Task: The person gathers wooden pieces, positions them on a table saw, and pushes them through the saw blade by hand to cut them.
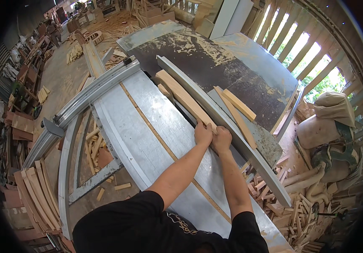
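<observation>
A long, light-brown wooden board (183, 97) lies along the metal fence (198, 95) of a table saw. My left hand (203, 134) is closed on the board's near end. Beside it, almost touching, my right hand (222, 139) grips the same end from the fence side. Part of that end is hidden under my fingers. A short, narrow wooden piece (163, 90) sits left of the board's far end. Between board and metal saw table (147, 122) runs a dark gap; I cannot make out the blade.
Two wooden strips (239, 104) lie right of the fence. A sliding-table frame (97, 185) extends left, with curved wooden pieces (38, 196) stacked beyond it. Offcuts (293, 219) cover the floor at right, near a dust-collector bag (334, 107). A person (54, 33) is far left.
</observation>
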Action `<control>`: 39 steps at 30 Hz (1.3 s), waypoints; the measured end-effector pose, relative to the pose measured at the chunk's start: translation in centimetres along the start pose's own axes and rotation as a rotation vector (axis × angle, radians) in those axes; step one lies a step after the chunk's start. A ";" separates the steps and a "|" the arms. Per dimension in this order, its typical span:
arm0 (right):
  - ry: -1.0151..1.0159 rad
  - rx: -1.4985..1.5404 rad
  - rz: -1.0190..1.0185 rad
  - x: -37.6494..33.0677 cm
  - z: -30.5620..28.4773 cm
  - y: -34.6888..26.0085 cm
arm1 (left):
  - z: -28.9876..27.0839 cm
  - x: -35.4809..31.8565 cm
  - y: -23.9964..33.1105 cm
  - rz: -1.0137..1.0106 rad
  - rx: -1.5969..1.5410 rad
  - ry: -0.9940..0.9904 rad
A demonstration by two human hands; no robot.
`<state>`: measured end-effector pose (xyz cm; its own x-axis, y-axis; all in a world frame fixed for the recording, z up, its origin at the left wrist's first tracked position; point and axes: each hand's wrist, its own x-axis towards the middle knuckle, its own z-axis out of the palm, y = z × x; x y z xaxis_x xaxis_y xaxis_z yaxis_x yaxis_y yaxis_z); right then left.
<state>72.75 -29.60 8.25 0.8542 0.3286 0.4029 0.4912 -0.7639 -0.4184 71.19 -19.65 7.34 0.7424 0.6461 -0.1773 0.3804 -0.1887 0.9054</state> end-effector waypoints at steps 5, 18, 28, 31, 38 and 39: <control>-0.046 -0.006 -0.006 0.4 -0.2 -0.3 | -0.1 0.3 -0.3 -0.014 -0.047 -0.005; -0.056 0.024 -0.048 1.7 1.1 -1.0 | -4.1 -3.1 -3.7 0.180 -0.272 -0.086; -0.022 0.051 -0.050 3.1 2.2 -1.6 | -29.5 -1.6 -10.7 0.447 0.657 0.317; -0.051 0.029 -0.039 3.8 2.8 -2.4 | -30.8 -2.1 -11.7 0.460 0.833 0.283; -0.053 0.012 -0.030 7.3 5.9 -4.7 | -30.3 -1.5 -11.5 0.420 0.841 0.266; -0.040 0.020 -0.020 7.7 6.2 -4.9 | -30.1 -1.4 -11.5 0.417 0.838 0.269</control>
<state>77.98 -19.91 8.34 0.8503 0.3657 0.3784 0.5109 -0.7461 -0.4270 49.13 3.90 8.82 0.7951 0.5361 0.2837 0.4621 -0.8384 0.2890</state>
